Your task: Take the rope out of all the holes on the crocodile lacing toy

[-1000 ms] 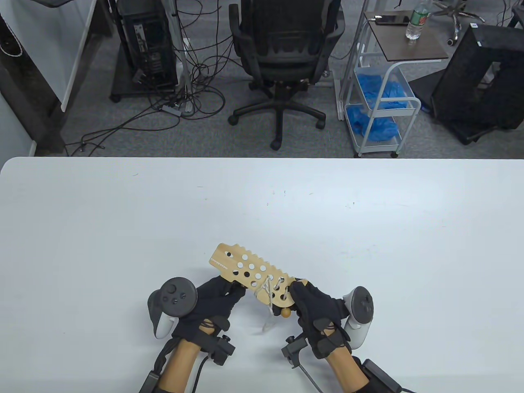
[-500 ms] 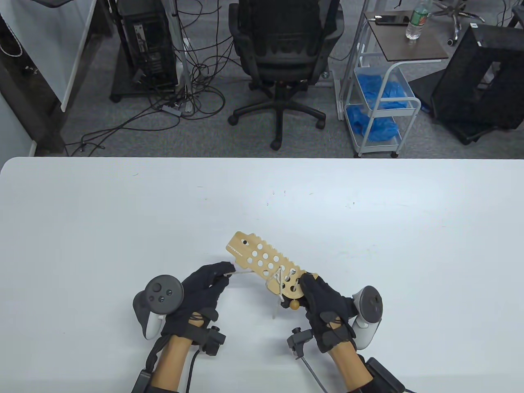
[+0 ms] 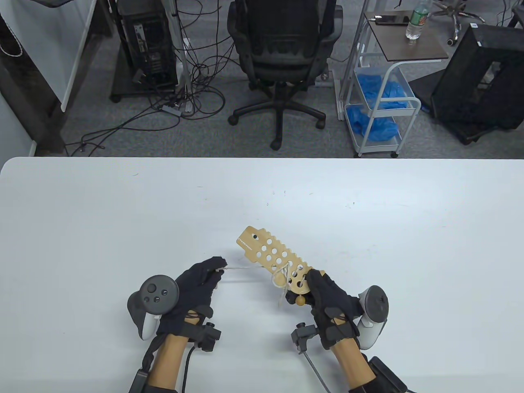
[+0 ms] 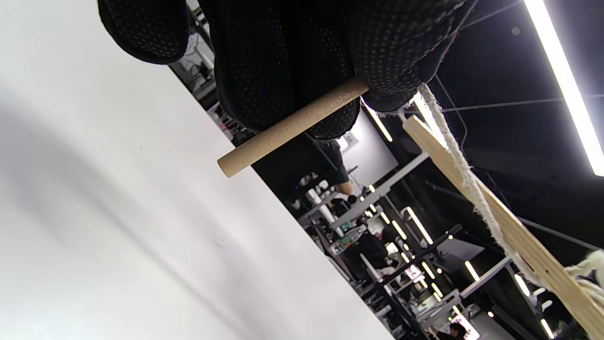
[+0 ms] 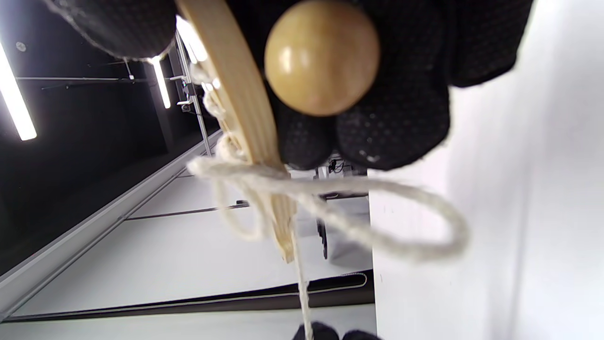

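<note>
A flat wooden crocodile board (image 3: 273, 256) with several round holes is held above the table, snout pointing far-left. My right hand (image 3: 323, 297) grips its near tail end; a wooden ball (image 3: 300, 300) (image 5: 322, 56) hangs just below those fingers. White rope (image 3: 282, 275) (image 5: 330, 198) still threads the holes near the tail and loops loosely under the board. My left hand (image 3: 204, 278) pinches the rope's wooden needle (image 4: 292, 125) and holds a strand (image 3: 245, 267) taut to the left of the board (image 4: 509, 231).
The white table (image 3: 123, 213) spreads wide on all sides of my hands. Beyond its far edge stand an office chair (image 3: 282, 49), a wire cart (image 3: 380, 102) with blue items and a computer tower (image 3: 149, 41).
The left hand let go of the board, took the rope's needle and pulled it left, drawing the strand taut. The right hand carried the board right and farther away.
</note>
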`<control>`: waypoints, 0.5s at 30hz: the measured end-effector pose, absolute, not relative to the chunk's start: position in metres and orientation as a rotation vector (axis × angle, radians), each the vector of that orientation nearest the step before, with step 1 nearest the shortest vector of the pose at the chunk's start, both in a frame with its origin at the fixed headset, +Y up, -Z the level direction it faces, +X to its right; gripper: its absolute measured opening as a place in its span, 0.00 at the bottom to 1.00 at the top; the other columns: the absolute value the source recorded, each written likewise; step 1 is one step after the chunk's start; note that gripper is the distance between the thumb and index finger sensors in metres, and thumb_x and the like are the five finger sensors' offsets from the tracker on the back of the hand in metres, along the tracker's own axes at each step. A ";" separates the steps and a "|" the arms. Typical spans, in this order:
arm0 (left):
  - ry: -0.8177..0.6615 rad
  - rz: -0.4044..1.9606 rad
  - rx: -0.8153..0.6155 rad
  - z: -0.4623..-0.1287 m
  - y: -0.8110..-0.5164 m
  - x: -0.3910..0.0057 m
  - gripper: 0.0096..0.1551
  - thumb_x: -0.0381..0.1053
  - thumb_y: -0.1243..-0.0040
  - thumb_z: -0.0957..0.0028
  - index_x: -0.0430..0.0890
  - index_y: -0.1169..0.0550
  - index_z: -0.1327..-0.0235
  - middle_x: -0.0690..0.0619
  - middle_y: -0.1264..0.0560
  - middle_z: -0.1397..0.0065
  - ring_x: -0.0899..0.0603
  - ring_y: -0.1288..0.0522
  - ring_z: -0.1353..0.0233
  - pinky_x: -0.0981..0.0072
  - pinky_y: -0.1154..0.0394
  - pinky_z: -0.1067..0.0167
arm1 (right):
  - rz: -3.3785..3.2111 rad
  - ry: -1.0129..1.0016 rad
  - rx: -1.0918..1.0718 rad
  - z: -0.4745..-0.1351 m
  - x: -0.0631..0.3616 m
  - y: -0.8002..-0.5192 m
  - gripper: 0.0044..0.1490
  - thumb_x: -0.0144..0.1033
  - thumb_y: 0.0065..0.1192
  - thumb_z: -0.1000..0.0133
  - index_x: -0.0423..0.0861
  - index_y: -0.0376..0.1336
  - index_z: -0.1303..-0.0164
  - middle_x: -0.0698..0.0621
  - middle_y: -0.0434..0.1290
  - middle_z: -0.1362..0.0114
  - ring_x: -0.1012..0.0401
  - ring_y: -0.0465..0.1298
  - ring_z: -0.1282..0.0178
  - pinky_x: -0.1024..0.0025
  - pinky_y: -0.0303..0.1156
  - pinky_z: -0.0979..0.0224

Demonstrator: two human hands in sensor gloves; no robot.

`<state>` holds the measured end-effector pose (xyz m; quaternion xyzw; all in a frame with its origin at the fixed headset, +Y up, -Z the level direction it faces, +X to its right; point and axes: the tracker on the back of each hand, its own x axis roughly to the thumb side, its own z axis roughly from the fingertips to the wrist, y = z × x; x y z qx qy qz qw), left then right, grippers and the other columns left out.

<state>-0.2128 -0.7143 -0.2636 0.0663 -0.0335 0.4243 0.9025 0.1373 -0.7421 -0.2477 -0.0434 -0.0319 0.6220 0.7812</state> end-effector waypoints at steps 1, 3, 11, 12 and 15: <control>-0.066 0.872 0.140 -0.264 -0.714 -0.214 0.25 0.49 0.34 0.48 0.64 0.20 0.35 0.54 0.16 0.35 0.45 0.19 0.39 0.35 0.30 0.32 | 1.345 -0.070 -0.103 -0.248 0.139 -0.743 0.33 0.48 0.62 0.48 0.33 0.71 0.50 0.35 0.82 0.54 0.42 0.83 0.59 0.37 0.71 0.44; -0.061 0.862 0.147 -0.264 -0.714 -0.216 0.25 0.49 0.34 0.48 0.64 0.20 0.36 0.53 0.16 0.35 0.45 0.19 0.39 0.35 0.30 0.32 | 1.344 -0.073 -0.116 -0.248 0.141 -0.743 0.33 0.48 0.62 0.48 0.33 0.71 0.49 0.35 0.82 0.54 0.42 0.83 0.58 0.37 0.71 0.44; -0.032 0.847 0.167 -0.265 -0.713 -0.227 0.25 0.49 0.34 0.48 0.64 0.19 0.36 0.53 0.17 0.34 0.45 0.19 0.38 0.34 0.30 0.32 | 1.339 -0.079 -0.146 -0.250 0.148 -0.745 0.33 0.48 0.62 0.48 0.33 0.71 0.49 0.35 0.82 0.54 0.42 0.83 0.58 0.36 0.71 0.44; -0.030 0.847 0.167 -0.265 -0.713 -0.227 0.25 0.49 0.34 0.48 0.63 0.19 0.36 0.53 0.17 0.34 0.45 0.19 0.38 0.34 0.30 0.32 | 1.339 -0.079 -0.146 -0.250 0.148 -0.744 0.33 0.48 0.62 0.48 0.33 0.71 0.49 0.35 0.82 0.54 0.42 0.83 0.58 0.36 0.71 0.44; -0.021 0.854 0.169 -0.265 -0.714 -0.230 0.25 0.49 0.34 0.48 0.63 0.19 0.36 0.53 0.17 0.34 0.45 0.19 0.38 0.34 0.30 0.32 | 1.340 -0.080 -0.150 -0.250 0.148 -0.744 0.33 0.48 0.62 0.48 0.32 0.71 0.49 0.35 0.82 0.54 0.42 0.83 0.58 0.36 0.71 0.44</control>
